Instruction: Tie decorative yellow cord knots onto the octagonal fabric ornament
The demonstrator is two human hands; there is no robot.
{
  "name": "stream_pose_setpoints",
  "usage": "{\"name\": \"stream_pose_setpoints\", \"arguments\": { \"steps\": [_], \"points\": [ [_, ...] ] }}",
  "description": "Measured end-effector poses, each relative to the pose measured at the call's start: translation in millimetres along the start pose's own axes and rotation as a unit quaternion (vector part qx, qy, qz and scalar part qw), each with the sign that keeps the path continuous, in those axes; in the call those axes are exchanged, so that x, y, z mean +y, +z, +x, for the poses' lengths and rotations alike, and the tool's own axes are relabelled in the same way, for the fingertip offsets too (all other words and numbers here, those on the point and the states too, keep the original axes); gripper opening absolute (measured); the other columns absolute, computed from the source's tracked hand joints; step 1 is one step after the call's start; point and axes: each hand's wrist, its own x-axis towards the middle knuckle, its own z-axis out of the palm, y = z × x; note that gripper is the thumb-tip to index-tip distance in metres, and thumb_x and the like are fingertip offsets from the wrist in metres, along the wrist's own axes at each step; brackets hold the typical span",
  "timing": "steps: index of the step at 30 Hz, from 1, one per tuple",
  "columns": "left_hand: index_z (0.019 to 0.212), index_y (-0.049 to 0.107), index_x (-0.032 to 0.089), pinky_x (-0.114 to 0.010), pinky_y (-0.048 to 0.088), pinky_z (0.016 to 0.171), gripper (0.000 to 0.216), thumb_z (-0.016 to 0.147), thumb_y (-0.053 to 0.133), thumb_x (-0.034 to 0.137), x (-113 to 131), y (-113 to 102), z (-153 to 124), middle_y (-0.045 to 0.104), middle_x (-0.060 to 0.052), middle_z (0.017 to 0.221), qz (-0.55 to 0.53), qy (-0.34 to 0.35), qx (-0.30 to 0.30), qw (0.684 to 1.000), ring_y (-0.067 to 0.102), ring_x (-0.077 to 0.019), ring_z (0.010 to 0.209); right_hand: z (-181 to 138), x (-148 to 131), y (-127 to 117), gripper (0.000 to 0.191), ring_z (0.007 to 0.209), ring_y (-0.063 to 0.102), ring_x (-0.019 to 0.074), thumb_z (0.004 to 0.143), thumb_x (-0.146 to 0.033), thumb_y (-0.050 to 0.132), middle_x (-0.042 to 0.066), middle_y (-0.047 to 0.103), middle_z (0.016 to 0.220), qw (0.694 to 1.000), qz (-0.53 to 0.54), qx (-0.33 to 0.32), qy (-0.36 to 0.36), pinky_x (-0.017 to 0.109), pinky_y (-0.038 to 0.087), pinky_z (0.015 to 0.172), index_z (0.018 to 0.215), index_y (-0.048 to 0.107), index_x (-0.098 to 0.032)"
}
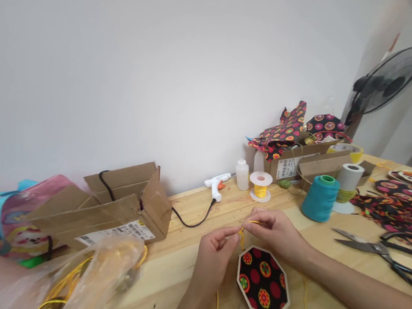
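An octagonal pendant (263,284) with a pale wooden rim and dark patterned fabric lies on the table below my hands. Yellow cord (242,240) rises from its top edge to my fingers. My left hand (218,254) pinches this cord between thumb and forefinger. Close beside it, my right hand (277,232) also pinches the cord, and a short loop shows over its fingers. Loose cord ends hang down on both sides, past my left wrist and under my right forearm. Whether a knot has formed at the fingertips is too small to tell.
Scissors (376,248) lie open at the right, near fabric scraps (401,209) and a teal thread cone (320,198). A yellow cord spool (260,188), white bottle (243,175) and glue gun (217,186) stand behind. A cardboard box (124,209) and plastic bag (104,269) are left.
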Motion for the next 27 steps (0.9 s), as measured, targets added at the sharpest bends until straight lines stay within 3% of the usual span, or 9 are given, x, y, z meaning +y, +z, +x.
{"name": "stream_pose_setpoints", "arguments": {
  "steps": [12,19,27],
  "points": [
    [0.085,0.067,0.018,-0.03,0.046,0.071,0.021,0.066,0.06,0.022,-5.1,-0.9,0.7,0.071,-0.005,0.077,0.008,0.033,-0.031,0.999,0.061,-0.0213,0.078,2.4,0.5,-0.1,0.02,0.052,0.04,0.0091,0.067,-0.025,0.055,-0.002,0.043,0.054,0.999,-0.001,0.022,0.034,0.02,0.032,0.048,0.052,0.059,-0.014],
    [0.084,0.067,0.018,-0.032,0.046,0.072,0.022,0.063,0.062,0.024,-6.2,-1.8,2.4,0.071,-0.006,0.077,0.036,0.035,0.005,0.999,0.061,-0.0223,0.077,2.1,-1.9,-1.8,0.02,0.052,0.041,0.0092,0.068,-0.028,0.054,-0.002,0.044,0.054,1.0,-0.012,0.026,0.012,0.02,0.033,0.048,0.055,0.06,-0.015],
    [0.081,0.068,0.016,-0.03,0.047,0.067,0.022,0.062,0.062,0.025,-5.6,-0.7,1.9,0.071,-0.006,0.072,0.028,0.028,0.0,0.999,0.061,-0.0211,0.072,3.9,-0.9,-0.8,0.019,0.051,0.041,0.0089,0.068,-0.025,0.053,-0.002,0.044,0.053,0.999,-0.028,0.031,0.005,0.02,0.033,0.047,0.055,0.06,-0.013]
  ]
}}
